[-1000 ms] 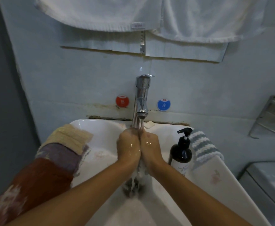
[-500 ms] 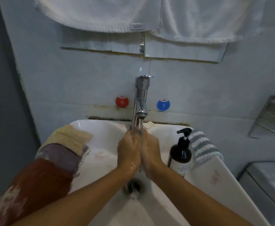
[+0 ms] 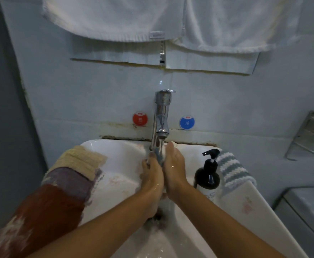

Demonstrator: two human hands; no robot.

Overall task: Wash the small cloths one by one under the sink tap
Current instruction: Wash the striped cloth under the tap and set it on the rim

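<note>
- The left hand (image 3: pixel 151 178) and right hand (image 3: pixel 174 169) are pressed palm to palm under the tap (image 3: pixel 161 118), with a small grey cloth (image 3: pixel 160 157) sandwiched between them; only a strip of it shows near the fingertips, right in the running water.
- The right hand's fingers lie straight, flat against the cloth. The left hand's fingertips look slightly bent over the cloth's edge, though I cannot tell whether they truly grip it.
- Since half a second ago the right hand has slid forward and up towards the spout while the left sits lower: a rubbing stroke, palms scrubbing the cloth. A second ago both hands were level and lower in the basin.
- This suggests the current cloth is mid-wash, not yet wrung or set aside.
- Water pools around the drain (image 3: pixel 157 217) below the wrists, in the white sink (image 3: pixel 115 151).
- Count on the left rim: three cloths overlapping, a cream cloth (image 3: pixel 81 161), a mauve cloth (image 3: pixel 68 185) and a red-brown cloth (image 3: pixel 40 216).
- On the right rim: one striped cloth (image 3: pixel 232 168) and one dark pump bottle (image 3: pixel 207 175).
- On the wall: one red sticker (image 3: pixel 140 118), one blue sticker (image 3: pixel 187 122), and two white towels (image 3: pixel 115 17) hanging above.
</note>
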